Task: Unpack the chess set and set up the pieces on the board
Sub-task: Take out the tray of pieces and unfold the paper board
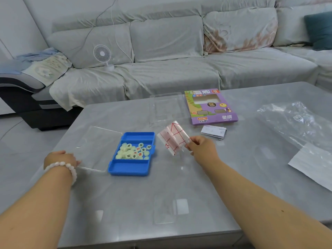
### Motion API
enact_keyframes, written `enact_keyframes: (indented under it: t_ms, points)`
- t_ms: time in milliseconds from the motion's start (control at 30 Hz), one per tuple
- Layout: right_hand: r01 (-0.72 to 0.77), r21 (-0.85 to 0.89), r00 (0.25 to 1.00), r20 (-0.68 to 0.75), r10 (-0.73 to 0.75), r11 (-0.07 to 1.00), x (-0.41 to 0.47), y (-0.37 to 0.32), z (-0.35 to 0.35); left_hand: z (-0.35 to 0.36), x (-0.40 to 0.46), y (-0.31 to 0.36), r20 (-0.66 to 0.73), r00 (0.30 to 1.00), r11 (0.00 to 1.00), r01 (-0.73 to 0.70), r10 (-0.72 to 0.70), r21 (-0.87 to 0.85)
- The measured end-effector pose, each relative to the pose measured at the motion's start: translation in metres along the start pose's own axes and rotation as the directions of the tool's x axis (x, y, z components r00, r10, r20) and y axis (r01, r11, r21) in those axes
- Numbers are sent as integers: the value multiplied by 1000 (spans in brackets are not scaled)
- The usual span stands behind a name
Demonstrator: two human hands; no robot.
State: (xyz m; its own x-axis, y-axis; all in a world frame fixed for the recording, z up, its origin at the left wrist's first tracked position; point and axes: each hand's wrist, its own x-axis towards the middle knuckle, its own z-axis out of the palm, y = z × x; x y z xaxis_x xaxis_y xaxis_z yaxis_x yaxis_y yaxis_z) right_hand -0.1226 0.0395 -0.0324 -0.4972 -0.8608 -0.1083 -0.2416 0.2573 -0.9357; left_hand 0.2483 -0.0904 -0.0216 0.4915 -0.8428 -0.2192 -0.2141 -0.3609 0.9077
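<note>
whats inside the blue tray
The blue tray holds pale round chess pieces heaped in its middle compartment, some showing red or black characters. Lower pieces in the heap are covered. The near and far compartments look empty.

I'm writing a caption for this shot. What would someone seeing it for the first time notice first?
Probably the bright blue tray near the middle of the grey table, its middle compartment heaped with pale round chess pieces. Just right of it, the right hand pinches a folded see-through board sheet with red lines, and the purple box lies flat further back.
</note>
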Motion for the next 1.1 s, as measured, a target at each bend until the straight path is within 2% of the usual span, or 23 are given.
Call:
enact_keyframes:
  t_ms: [100, 167, 233, 267, 300, 367, 433, 533, 600, 633, 667, 767, 833, 867, 933, 967, 1033, 1100]
  points:
    - [-51, -22, 998, 41, 52, 998, -1, 4, 2, -5, 11, -4, -5, 999, 999, -41, 41, 32]
    - [-83, -8, 994, 67, 83, 997, -1, 4, 0, 3, -8, 5, -99, 989, 984, -96, 112, 152]
    - [-101, 11, 992, 82, 99, 995, -3, 2, -5, 16, -29, 20, -142, 973, 868, -90, 181, 489]
    - [-101, 15, 991, 85, 100, 995, -3, 1, -8, 25, -42, 28, -121, 954, 809, -160, 273, 566]
    - [-98, 17, 992, 85, 96, 995, -4, 0, -10, 35, -58, 36, -21, 924, 771, -305, 381, 559]
    - [-91, 28, 992, 86, 88, 996, -8, -2, -16, 60, -101, 45, 220, 816, 720, -575, 534, 387]
    - [-82, 42, 993, 94, 78, 996, -13, -4, -23, 85, -147, 50, 372, 728, 736, -659, 576, 151]
    - [-76, 42, 992, 109, 71, 996, -21, -4, -32, 113, -197, 51, 604, 603, 808, -577, 521, -121]
    - [-88, 56, 991, 111, 81, 995, -24, -3, -38, 124, -217, 48, 724, 512, 850, -490, 462, -195]
    - [-98, 67, 989, 116, 90, 993, -25, -3, -41, 128, -224, 44, 752, 491, 861, -469, 439, -197]
    - [-106, 63, 987, 128, 97, 992, -26, -2, -44, 131, -228, 41, 760, 493, 866, -465, 425, -183]
    - [-57, -28, 985, 159, 61, 998, -24, -3, -50, 136, -231, 28, 718, 554, 875, -456, 422, -162]
    - [26, -168, 992, 130, -4, 985, -13, 3, -53, 141, -229, 18, 672, 605, 889, -417, 427, -190]
    - [106, -342, 991, 118, -69, 934, -4, 9, -55, 142, -228, 14, 651, 627, 889, -423, 427, -175]
    - [241, -671, 970, 197, -144, 701, 16, 24, -59, 146, -227, 7, 635, 643, 888, -432, 428, -161]
    - [275, -760, 960, 254, -121, 589, 24, 30, -62, 147, -227, 4, 636, 642, 886, -436, 429, -158]
    - [293, -830, 947, 319, -28, 474, 40, 40, -66, 150, -226, 0, 636, 638, 875, -465, 435, -132]
    - [283, -849, 945, 327, 22, 447, 50, 44, -71, 152, -224, -4, 628, 638, 862, -496, 446, -107]
